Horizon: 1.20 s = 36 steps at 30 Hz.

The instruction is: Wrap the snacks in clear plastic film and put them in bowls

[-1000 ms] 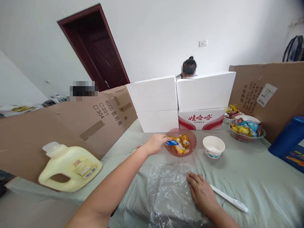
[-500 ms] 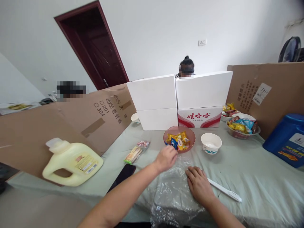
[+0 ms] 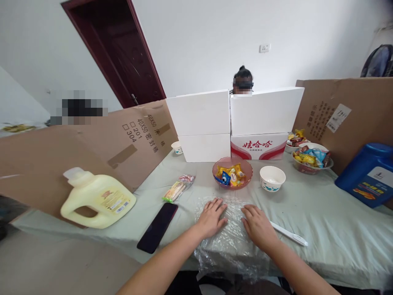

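My left hand lies flat with fingers spread on a sheet of clear plastic wrap. Across from it, my right hand also rests open on the wrap's right side. Just beyond both hands stands a pink glass bowl with yellow wrapped snacks and a blue packet in it. A white bowl with a leaf pattern is to its right. By my right wrist lies a white plastic handle-like strip, one end hidden under the hand.
A phone and packaged snacks lie left of my hands, near a pale yellow jug. White boxes and cardboard panels wall the table. At right are a snack-filled bowl and a blue jug. A person sits behind the boxes.
My left hand has drawn back from the pink bowl's edge and now lies flat on the plastic wrap. The blue packet is now in the bowl. My right hand stays on the wrap.
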### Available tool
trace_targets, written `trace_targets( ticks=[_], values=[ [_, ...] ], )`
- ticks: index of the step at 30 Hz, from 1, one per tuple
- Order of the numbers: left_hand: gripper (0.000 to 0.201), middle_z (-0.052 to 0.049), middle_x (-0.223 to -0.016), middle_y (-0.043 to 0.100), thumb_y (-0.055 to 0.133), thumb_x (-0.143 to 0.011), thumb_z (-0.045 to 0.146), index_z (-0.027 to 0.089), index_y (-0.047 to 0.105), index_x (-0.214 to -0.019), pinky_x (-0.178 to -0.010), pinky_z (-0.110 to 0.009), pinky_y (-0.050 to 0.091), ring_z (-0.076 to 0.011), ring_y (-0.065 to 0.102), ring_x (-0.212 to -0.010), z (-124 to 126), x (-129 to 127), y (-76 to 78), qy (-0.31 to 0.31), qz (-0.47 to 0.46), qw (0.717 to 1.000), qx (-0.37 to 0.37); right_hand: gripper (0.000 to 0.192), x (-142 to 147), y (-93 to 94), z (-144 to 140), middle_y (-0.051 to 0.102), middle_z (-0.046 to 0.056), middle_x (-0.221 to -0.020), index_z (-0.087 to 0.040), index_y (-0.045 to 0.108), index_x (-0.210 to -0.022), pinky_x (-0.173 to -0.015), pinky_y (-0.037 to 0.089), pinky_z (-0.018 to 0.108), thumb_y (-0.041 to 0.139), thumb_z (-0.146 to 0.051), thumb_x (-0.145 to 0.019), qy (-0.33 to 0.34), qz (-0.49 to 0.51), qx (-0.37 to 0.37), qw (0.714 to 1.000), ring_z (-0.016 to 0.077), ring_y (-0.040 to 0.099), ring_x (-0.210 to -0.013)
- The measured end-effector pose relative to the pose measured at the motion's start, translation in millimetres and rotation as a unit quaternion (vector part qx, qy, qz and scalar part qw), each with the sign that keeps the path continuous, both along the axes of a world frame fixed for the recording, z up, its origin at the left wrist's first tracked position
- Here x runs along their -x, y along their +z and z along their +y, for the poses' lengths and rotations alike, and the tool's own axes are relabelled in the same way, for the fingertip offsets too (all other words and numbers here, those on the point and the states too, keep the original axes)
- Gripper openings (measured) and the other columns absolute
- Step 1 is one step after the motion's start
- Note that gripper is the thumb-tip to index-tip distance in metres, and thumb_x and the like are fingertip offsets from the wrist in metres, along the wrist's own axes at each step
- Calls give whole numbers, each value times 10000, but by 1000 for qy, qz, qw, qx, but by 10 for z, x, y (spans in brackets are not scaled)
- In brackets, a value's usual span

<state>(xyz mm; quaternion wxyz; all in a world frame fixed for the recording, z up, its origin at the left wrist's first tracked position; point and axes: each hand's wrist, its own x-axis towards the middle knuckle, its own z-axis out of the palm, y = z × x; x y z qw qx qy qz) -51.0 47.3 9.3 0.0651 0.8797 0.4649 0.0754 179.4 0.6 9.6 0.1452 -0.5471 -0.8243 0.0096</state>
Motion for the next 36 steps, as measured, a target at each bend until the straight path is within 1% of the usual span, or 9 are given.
trace_targets(
  ticks=[3,5,8,12,17,20,25,29,36],
  values=[
    [640,-82,-1571,265,471,-917,560,256,350,-1466,-1162,-538,166,-308,172,-1457,36,-134,10,-50,14,998,39,452,136,-7,170,524,54,-1403,-206,515,-1359,-1105,308,342,423,-261,-920,46,-5,24,999,200,435,-1309],
    [669,-62,-1584,230,486,-898,586,288,329,-1475,-1166,-549,127,-309,144,-1464,94,-102,28,-55,25,997,50,570,130,-74,245,440,121,-1466,-148,451,-1412,-1122,267,452,481,-384,-895,19,-9,34,999,291,347,-1373],
    [712,-59,-1586,225,541,-853,615,315,343,-1467,-1155,-572,124,-337,134,-1462,197,115,32,-17,31,999,38,846,36,-154,295,296,210,-1524,-79,368,-1456,-1093,159,638,510,-620,-822,-55,-20,54,997,460,181,-1405],
    [598,-128,-1524,355,545,-884,512,230,458,-1405,-1122,-573,237,-356,261,-1421,283,432,25,75,-6,997,-9,927,-15,-85,319,237,153,-1558,-150,331,-1483,-1107,91,637,513,-716,-772,-104,-45,103,988,464,113,-1419],
    [383,-138,-1390,503,420,-951,298,173,532,-1295,-1108,-497,328,-283,405,-1337,-27,633,123,98,-71,990,-77,678,-189,139,145,346,131,-1521,-162,426,-1430,-1135,200,538,460,-577,-896,-59,-12,75,995,345,229,-1424],
    [290,-103,-1230,608,441,-923,217,204,593,-1170,-1072,-462,391,-254,502,-1240,-511,742,133,14,-141,979,-148,507,-473,174,-216,495,125,-1417,-181,514,-1352,-1102,332,442,406,-480,-957,55,57,12,997,254,383,-1359],
    [528,-96,-1369,538,601,-815,183,261,494,-1325,-1081,-532,374,-310,422,-1334,-1163,861,-110,-141,-62,978,-143,667,-786,-47,-808,469,90,-1448,-262,394,-1443,-1094,364,454,621,-471,-853,205,12,21,979,276,380,-1366],
    [439,-73,-1395,531,512,-856,50,266,574,-1234,-1101,-518,357,-280,375,-1380,-1208,795,-243,-133,-34,978,-155,428,-705,-254,-905,507,39,-1422,-286,521,-1330,-1082,372,454,505,-181,-916,202,-19,-30,979,245,390,-1363],
    [198,-87,-1082,693,449,-929,118,196,622,-983,-957,-372,518,-205,613,-1132,-1143,712,-51,-65,-249,966,-39,177,-618,-184,-952,680,64,-1131,-236,630,-1001,-1019,447,409,479,-178,-929,164,127,5,978,215,543,-1221]
  ],
)
